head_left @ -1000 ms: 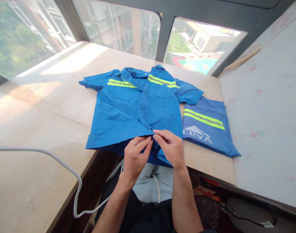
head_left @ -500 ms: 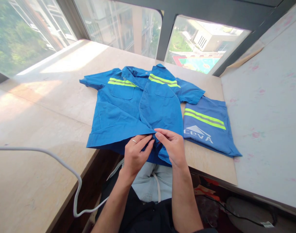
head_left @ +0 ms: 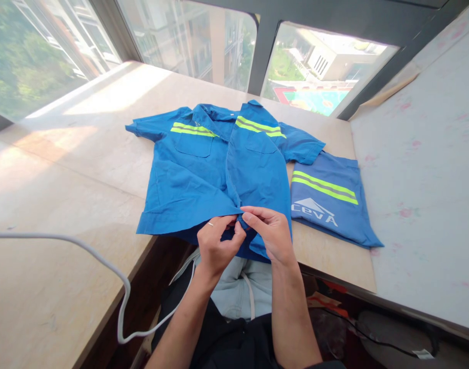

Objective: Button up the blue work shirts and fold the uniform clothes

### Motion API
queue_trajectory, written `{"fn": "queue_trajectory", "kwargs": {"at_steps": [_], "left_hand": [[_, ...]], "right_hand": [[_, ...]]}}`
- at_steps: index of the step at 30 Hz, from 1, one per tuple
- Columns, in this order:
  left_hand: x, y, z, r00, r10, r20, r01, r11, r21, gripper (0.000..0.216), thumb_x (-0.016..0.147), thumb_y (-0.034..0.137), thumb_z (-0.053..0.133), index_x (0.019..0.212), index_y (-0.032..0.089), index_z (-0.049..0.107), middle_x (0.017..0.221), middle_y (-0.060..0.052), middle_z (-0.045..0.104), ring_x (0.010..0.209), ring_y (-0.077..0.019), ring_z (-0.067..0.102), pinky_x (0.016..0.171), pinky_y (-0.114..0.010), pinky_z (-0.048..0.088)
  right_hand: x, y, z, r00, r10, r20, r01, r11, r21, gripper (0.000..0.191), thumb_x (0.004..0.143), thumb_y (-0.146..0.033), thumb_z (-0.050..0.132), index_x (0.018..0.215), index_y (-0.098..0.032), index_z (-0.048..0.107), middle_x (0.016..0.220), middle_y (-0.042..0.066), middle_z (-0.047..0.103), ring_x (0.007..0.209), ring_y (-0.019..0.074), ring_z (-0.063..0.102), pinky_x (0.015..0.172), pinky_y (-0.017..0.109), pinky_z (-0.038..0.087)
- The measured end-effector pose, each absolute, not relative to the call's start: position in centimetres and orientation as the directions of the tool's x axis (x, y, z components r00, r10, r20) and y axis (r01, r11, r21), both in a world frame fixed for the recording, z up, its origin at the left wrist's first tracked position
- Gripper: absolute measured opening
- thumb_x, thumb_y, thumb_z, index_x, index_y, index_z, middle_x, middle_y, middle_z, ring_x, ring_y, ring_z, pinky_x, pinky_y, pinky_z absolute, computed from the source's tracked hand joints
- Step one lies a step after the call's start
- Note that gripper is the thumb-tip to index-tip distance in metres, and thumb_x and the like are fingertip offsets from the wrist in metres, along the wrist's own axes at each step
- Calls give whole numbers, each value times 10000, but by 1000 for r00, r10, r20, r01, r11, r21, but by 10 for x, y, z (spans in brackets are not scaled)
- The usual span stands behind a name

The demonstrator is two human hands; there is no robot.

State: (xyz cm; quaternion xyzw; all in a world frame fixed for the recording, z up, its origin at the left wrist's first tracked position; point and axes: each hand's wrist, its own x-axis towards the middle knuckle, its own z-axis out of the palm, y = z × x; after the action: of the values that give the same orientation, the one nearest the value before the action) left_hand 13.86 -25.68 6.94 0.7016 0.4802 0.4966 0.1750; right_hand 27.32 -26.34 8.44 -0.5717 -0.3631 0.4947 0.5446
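Observation:
A blue short-sleeved work shirt [head_left: 191, 179] with yellow-green reflective bands lies spread front side up, its hem hanging over the sill's near edge. At the bottom of the front opening, my left hand [head_left: 219, 243], with a ring on one finger, is closed on the shirt's hem from below. My right hand [head_left: 270, 230] pinches the front edge right beside it, thumb and fingers together. The fingertips of both hands nearly meet, and whatever small part lies between them is hidden. The collar is at the far side, near the window.
A folded blue garment [head_left: 324, 192] with a reflective band and white lettering lies to the right, partly under the shirt's sleeve. The pale stone sill [head_left: 84, 189] runs to the windows. A white cable [head_left: 121, 307] loops at left. Flower-patterned wall [head_left: 422, 205] borders the right.
My left fingers have curled in closer under the hem against my right fingertips. The front edge has shifted slightly, with both hands a little further left at the fingertips.

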Motion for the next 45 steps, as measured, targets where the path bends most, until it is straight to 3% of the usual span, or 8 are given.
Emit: {"fn": "queue_trajectory", "kwargs": {"at_steps": [6,17,20,26,29,32,38,45], "left_hand": [[139,-255,70,45,972,231,313,-233,921,70,795,210,587,851,181,617,789,-20,667,702,-149,633,672,-255,524],[130,-261,59,43,996,-73,13,73,997,142,840,312,596,832,171,611,733,-11,635,704,-155,611,694,-276,499],[122,-271,55,102,958,-269,-290,288,913,293,835,435,603,909,154,645,780,-41,658,710,-187,639,651,-307,524],[98,-286,59,259,792,-553,-677,557,481,655,864,672,472,1132,99,645,1163,-182,659,973,-273,661,743,-372,565],[88,-280,57,241,706,-666,-769,558,312,605,917,617,423,1069,77,651,1163,-201,655,1002,-269,663,758,-358,571],[78,-270,51,133,683,-719,-841,461,283,434,954,491,445,993,106,641,990,-141,689,898,-219,687,702,-310,569],[57,-247,46,-71,705,-706,-804,378,458,264,932,397,524,824,165,589,704,-39,645,619,-168,652,491,-242,495],[40,-225,49,-301,730,-613,-717,251,650,138,906,240,540,787,186,584,562,43,585,412,-91,506,375,-175,382]], "right_hand": [[269,-264,83,257,954,-154,-132,-124,-984,246,704,-372,809,891,-213,801,839,38,781,750,194,716,706,300,592],[270,-265,86,179,980,-83,-44,-77,-996,230,806,-398,730,915,-202,779,814,31,765,743,173,711,708,276,576],[272,-265,83,148,986,-71,-30,-67,-997,251,857,-413,679,959,-199,763,811,27,755,770,166,708,745,278,568],[267,-262,74,53,998,-18,206,-28,-978,255,878,-347,667,1081,-201,715,982,42,739,890,172,687,836,297,548],[270,-262,73,-15,997,81,377,81,-923,243,897,-321,652,1113,-221,699,1060,54,723,1003,192,666,935,338,520],[285,-267,70,-31,990,139,522,134,-842,335,878,-377,678,1187,-246,672,1223,84,671,1182,241,598,1050,414,463],[322,-294,42,-59,998,-10,747,38,-664,782,750,-441,793,1440,-272,466,1541,117,396,1435,314,347,1169,518,326],[325,-323,16,-150,988,30,901,149,-407,854,802,-326,720,1536,-265,287,1653,124,92,1513,355,87,1183,609,204]]}}
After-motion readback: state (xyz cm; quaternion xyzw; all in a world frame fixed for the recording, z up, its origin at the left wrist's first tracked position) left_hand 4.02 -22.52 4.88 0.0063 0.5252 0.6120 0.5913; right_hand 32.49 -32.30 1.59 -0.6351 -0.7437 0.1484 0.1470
